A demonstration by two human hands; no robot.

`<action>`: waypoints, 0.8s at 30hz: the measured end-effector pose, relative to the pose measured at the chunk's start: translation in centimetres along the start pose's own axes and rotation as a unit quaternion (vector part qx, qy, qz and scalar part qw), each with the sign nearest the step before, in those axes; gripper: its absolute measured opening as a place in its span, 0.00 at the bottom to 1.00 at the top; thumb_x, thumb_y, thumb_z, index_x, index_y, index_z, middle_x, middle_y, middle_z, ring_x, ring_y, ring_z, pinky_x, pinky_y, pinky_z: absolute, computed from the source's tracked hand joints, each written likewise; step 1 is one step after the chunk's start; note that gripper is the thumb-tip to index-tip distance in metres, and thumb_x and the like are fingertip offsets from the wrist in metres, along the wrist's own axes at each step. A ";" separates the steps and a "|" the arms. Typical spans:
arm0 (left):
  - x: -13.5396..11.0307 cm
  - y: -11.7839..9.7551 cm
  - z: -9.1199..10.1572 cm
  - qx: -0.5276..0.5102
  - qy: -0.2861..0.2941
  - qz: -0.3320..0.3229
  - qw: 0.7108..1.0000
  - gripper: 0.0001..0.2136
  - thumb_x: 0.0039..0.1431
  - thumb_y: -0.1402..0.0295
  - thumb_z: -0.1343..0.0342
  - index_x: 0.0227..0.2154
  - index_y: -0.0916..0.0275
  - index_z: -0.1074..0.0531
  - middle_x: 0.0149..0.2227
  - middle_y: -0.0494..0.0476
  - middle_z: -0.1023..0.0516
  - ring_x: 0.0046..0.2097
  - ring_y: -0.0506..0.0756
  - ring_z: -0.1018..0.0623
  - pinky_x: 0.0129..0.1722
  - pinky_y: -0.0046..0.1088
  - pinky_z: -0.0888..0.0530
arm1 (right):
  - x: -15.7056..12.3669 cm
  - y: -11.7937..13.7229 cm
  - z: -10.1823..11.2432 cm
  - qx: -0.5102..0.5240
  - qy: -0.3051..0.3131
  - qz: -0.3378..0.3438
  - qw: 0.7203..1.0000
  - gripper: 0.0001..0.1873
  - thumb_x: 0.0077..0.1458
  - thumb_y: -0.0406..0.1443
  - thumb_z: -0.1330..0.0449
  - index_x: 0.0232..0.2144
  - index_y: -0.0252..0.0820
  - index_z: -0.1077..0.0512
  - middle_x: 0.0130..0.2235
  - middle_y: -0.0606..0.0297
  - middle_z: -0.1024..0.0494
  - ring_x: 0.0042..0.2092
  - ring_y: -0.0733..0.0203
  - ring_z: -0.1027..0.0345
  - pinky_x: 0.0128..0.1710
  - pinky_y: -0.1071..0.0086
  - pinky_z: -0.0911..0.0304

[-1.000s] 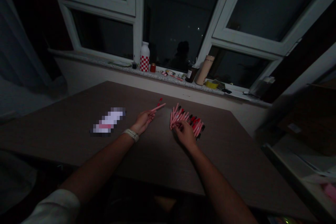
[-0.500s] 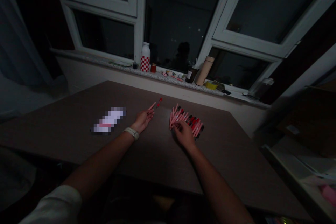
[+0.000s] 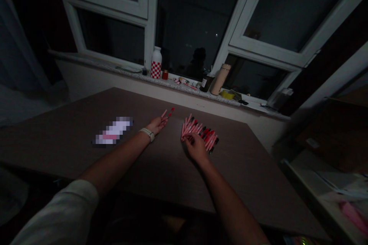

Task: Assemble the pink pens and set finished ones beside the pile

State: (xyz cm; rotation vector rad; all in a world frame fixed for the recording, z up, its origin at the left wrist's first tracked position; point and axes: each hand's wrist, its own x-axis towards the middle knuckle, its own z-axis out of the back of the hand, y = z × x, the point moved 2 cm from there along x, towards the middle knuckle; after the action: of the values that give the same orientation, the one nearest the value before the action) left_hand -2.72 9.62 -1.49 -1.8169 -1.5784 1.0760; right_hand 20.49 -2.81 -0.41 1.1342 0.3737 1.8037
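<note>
My left hand [image 3: 156,125], with a white wristband [image 3: 148,134], is on the dark table with a slim pink tube [image 3: 164,113] in its fingers, mostly hidden except the tip. Just beyond the fingertips is a small red-tipped piece [image 3: 171,112]. My right hand [image 3: 196,147] rests on the near edge of a pile of slim pink tubes with red and dark ends [image 3: 199,132]. Its fingers cover part of the pile, and I cannot tell whether they grip any tube.
A pixelated white and pink item [image 3: 113,131] lies on the dark table [image 3: 57,149] left of my hands. Along the windowsill [image 3: 129,72] stand a red-checkered white bottle [image 3: 156,63], a beige flask [image 3: 220,79] and small items. Papers lie on a shelf [image 3: 324,176] at right.
The pink tube in my left hand has turned, and only its tip now shows past the fingers. My left hand has moved nearer the pile. The view has tilted slightly.
</note>
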 end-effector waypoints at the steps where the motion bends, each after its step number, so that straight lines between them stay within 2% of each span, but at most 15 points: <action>1: 0.4 -0.1 -0.2 0.011 -0.014 0.002 1.000 0.23 0.65 0.79 0.55 0.61 0.60 0.34 0.31 0.56 0.22 0.23 0.44 0.27 0.24 0.15 0.29 | 0.0 0.0 0.0 -0.001 -0.002 0.001 1.000 0.09 0.57 0.38 0.41 0.38 0.43 0.24 0.37 0.61 0.22 0.37 0.57 0.29 0.39 0.66 0.35; 3: 0.9 -0.2 -0.5 0.037 -0.044 0.002 0.998 0.19 0.64 0.78 0.52 0.57 0.63 0.31 0.30 0.57 0.22 0.23 0.46 0.26 0.25 0.17 0.28 | 0.0 0.2 0.1 -0.003 -0.006 0.001 1.000 0.09 0.57 0.39 0.41 0.38 0.43 0.24 0.38 0.61 0.22 0.37 0.58 0.29 0.39 0.66 0.35; 7: 0.9 0.1 -1.0 0.097 -0.065 -0.026 0.993 0.12 0.60 0.78 0.47 0.47 0.66 0.29 0.29 0.58 0.23 0.26 0.48 0.25 0.27 0.20 0.29 | 0.1 0.6 0.4 -0.002 -0.002 0.003 1.000 0.09 0.58 0.39 0.41 0.38 0.42 0.24 0.38 0.60 0.22 0.37 0.57 0.29 0.39 0.66 0.35; 11: -0.3 1.3 -1.6 0.180 -0.061 -0.092 0.977 0.14 0.53 0.80 0.42 0.41 0.62 0.31 0.28 0.54 0.24 0.24 0.47 0.28 0.25 0.20 0.34 | 0.2 0.7 0.4 -0.004 -0.007 0.001 1.000 0.08 0.57 0.38 0.41 0.38 0.43 0.24 0.39 0.60 0.21 0.38 0.56 0.28 0.40 0.65 0.34; 16: -2.6 3.8 -3.2 0.304 -0.001 -0.145 0.941 0.09 0.44 0.77 0.36 0.29 0.62 0.28 0.22 0.48 0.28 0.24 0.49 0.32 0.24 0.22 0.39 | 0.2 0.6 0.4 -0.011 -0.003 -0.006 1.000 0.08 0.57 0.38 0.41 0.37 0.43 0.24 0.39 0.60 0.21 0.39 0.56 0.28 0.40 0.65 0.34; 19: -3.8 5.3 -4.0 0.357 0.046 -0.153 0.920 0.10 0.39 0.75 0.32 0.27 0.62 0.26 0.22 0.48 0.26 0.26 0.51 0.30 0.26 0.23 0.39 | 0.2 0.7 0.6 -0.014 0.001 0.000 1.000 0.09 0.57 0.37 0.41 0.38 0.42 0.24 0.38 0.60 0.21 0.38 0.56 0.28 0.40 0.65 0.34; 20: -4.2 5.6 -4.2 0.383 0.064 -0.159 0.908 0.11 0.39 0.73 0.32 0.28 0.62 0.25 0.23 0.49 0.25 0.27 0.52 0.29 0.27 0.24 0.38 | 0.2 0.7 0.6 -0.015 0.001 0.001 1.000 0.09 0.57 0.36 0.41 0.39 0.42 0.24 0.38 0.60 0.21 0.38 0.56 0.28 0.40 0.65 0.34; 21: -4.5 5.9 -4.4 0.431 0.082 -0.181 0.880 0.10 0.41 0.70 0.32 0.30 0.62 0.25 0.24 0.49 0.24 0.27 0.53 0.28 0.28 0.24 0.38 | 0.2 0.7 0.6 -0.016 0.001 0.002 1.000 0.09 0.57 0.36 0.41 0.39 0.41 0.24 0.38 0.60 0.21 0.37 0.56 0.28 0.39 0.65 0.34; 24: -5.0 6.2 -4.6 0.516 0.094 -0.240 0.817 0.11 0.46 0.67 0.34 0.34 0.61 0.25 0.27 0.52 0.23 0.29 0.54 0.27 0.29 0.25 0.38 | 0.2 0.6 0.6 -0.019 -0.005 0.000 1.000 0.10 0.57 0.36 0.41 0.39 0.40 0.24 0.37 0.59 0.21 0.37 0.56 0.28 0.39 0.64 0.34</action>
State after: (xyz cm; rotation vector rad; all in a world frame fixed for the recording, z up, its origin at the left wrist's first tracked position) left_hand 4.53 4.03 -2.61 -0.7006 -0.9054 1.1138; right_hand 20.62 -3.04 0.38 1.1165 0.3332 1.7977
